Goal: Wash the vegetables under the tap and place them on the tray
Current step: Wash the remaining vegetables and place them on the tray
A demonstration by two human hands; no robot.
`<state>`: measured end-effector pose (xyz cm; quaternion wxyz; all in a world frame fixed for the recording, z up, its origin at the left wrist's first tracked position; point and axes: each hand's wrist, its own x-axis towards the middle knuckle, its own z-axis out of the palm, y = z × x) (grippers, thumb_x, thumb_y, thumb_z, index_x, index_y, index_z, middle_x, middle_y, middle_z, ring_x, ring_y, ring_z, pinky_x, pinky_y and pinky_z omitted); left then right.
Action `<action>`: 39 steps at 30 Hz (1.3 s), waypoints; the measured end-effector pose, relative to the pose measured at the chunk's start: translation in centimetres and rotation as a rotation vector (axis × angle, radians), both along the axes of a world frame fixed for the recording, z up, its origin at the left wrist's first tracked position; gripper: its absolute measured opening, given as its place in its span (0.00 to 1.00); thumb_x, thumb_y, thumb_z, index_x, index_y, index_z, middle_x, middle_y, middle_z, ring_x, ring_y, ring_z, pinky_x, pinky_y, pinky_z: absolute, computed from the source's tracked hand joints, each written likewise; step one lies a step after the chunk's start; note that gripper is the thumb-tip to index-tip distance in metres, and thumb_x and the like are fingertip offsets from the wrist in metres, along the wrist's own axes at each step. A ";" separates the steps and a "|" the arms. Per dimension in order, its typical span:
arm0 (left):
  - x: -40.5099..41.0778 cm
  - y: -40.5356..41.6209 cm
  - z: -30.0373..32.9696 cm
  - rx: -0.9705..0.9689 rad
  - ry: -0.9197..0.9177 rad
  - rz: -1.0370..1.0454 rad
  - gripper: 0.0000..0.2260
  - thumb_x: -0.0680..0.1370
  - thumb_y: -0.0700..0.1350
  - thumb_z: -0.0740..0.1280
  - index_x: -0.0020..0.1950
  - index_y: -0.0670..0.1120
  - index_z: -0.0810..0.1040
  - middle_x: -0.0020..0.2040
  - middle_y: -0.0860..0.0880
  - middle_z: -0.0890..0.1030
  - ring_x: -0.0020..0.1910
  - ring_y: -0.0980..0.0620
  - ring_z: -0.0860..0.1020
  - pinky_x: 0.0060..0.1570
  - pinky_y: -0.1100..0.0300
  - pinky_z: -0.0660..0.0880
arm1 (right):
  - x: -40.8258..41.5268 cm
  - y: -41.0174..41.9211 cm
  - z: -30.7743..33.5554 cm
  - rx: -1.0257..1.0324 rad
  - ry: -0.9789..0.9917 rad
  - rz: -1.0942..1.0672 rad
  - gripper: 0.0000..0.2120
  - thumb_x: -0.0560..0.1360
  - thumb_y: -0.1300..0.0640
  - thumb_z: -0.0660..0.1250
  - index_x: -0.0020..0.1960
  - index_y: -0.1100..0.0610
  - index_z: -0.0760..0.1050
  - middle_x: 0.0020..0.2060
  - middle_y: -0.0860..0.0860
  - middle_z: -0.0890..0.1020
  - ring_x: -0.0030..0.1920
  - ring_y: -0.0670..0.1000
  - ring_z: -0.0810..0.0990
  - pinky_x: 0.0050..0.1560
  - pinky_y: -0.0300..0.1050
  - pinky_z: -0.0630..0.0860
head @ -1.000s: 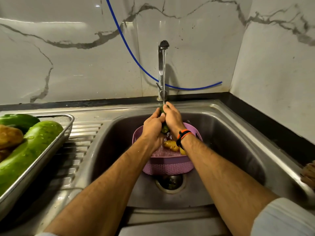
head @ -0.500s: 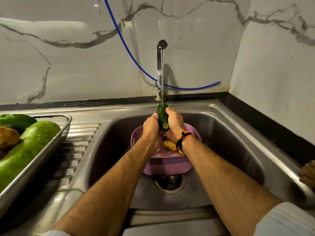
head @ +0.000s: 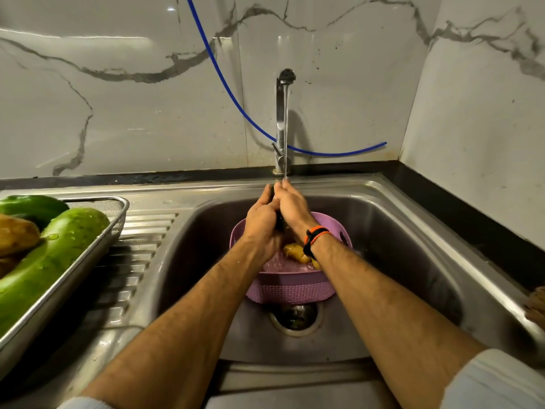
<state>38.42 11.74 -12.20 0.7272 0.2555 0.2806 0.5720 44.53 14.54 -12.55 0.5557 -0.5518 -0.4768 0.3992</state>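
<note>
My left hand (head: 261,222) and my right hand (head: 292,206) are clasped together around a dark green cucumber (head: 278,221), which is almost wholly hidden between the palms. They hold it under the thin stream running from the steel tap (head: 283,119), above a purple basket (head: 290,286) standing in the sink (head: 383,231). A yellowish potato (head: 295,252) lies in the basket's water. The metal tray (head: 88,261) on the left drainboard holds a large pale green gourd (head: 50,264), a dark green vegetable (head: 32,206) and a brown potato (head: 16,236).
A blue hose (head: 230,93) hangs across the marble wall behind the tap. The sink drain (head: 293,318) shows just in front of the basket. The ribbed drainboard (head: 138,246) lies between tray and basin. A brown object (head: 535,305) sits at the right edge.
Half a second ago the cucumber stood out upright between my hands; now both hands have closed over it and slid up towards the stream, hiding nearly all of it.
</note>
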 end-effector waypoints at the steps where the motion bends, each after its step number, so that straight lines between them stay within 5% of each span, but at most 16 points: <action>1: 0.2 -0.1 0.0 0.019 0.003 -0.011 0.21 0.83 0.33 0.55 0.76 0.43 0.67 0.71 0.42 0.74 0.70 0.44 0.72 0.73 0.51 0.67 | 0.6 0.1 0.0 0.010 0.009 0.003 0.25 0.83 0.49 0.55 0.79 0.53 0.57 0.77 0.53 0.61 0.77 0.54 0.61 0.77 0.52 0.58; 6: 0.4 0.6 -0.5 -0.012 0.089 0.136 0.24 0.81 0.29 0.57 0.76 0.43 0.67 0.70 0.39 0.75 0.66 0.45 0.76 0.63 0.57 0.74 | -0.1 -0.4 -1.6 0.018 -0.036 0.082 0.25 0.84 0.51 0.55 0.79 0.55 0.56 0.79 0.51 0.57 0.78 0.50 0.55 0.79 0.51 0.52; 11: 0.5 0.4 -0.9 0.015 0.072 0.001 0.21 0.81 0.31 0.58 0.74 0.42 0.70 0.68 0.40 0.77 0.68 0.44 0.75 0.71 0.48 0.69 | 1.0 0.2 -0.3 0.013 -0.006 -0.012 0.25 0.84 0.52 0.55 0.79 0.55 0.57 0.78 0.53 0.60 0.77 0.53 0.60 0.77 0.49 0.56; 15: 0.3 0.9 -0.5 -0.034 0.060 0.162 0.24 0.81 0.29 0.57 0.76 0.41 0.67 0.70 0.38 0.75 0.67 0.43 0.75 0.70 0.50 0.70 | -0.2 -0.6 -1.4 0.028 -0.052 0.098 0.24 0.84 0.53 0.55 0.78 0.56 0.57 0.79 0.51 0.57 0.78 0.50 0.55 0.78 0.47 0.50; 20: 0.0 0.4 -0.6 -0.007 0.057 0.016 0.21 0.82 0.32 0.56 0.75 0.42 0.69 0.69 0.41 0.76 0.68 0.44 0.75 0.71 0.49 0.70 | 0.0 0.0 -0.1 0.015 -0.001 0.000 0.24 0.84 0.51 0.55 0.78 0.54 0.58 0.78 0.54 0.60 0.76 0.54 0.61 0.77 0.53 0.58; 33: -0.1 0.8 -0.4 0.026 0.182 0.147 0.22 0.80 0.29 0.59 0.73 0.40 0.71 0.66 0.39 0.78 0.65 0.44 0.77 0.68 0.50 0.73 | -1.0 -1.3 -0.3 0.021 0.016 0.054 0.25 0.83 0.50 0.55 0.79 0.53 0.57 0.78 0.51 0.58 0.77 0.52 0.58 0.78 0.53 0.55; 39: 0.4 0.2 -0.6 0.065 0.199 0.037 0.19 0.81 0.30 0.57 0.70 0.39 0.73 0.64 0.41 0.79 0.64 0.47 0.77 0.67 0.54 0.73 | 0.1 -0.5 0.1 0.009 0.036 -0.017 0.25 0.83 0.50 0.55 0.79 0.55 0.57 0.77 0.54 0.61 0.77 0.54 0.60 0.77 0.53 0.57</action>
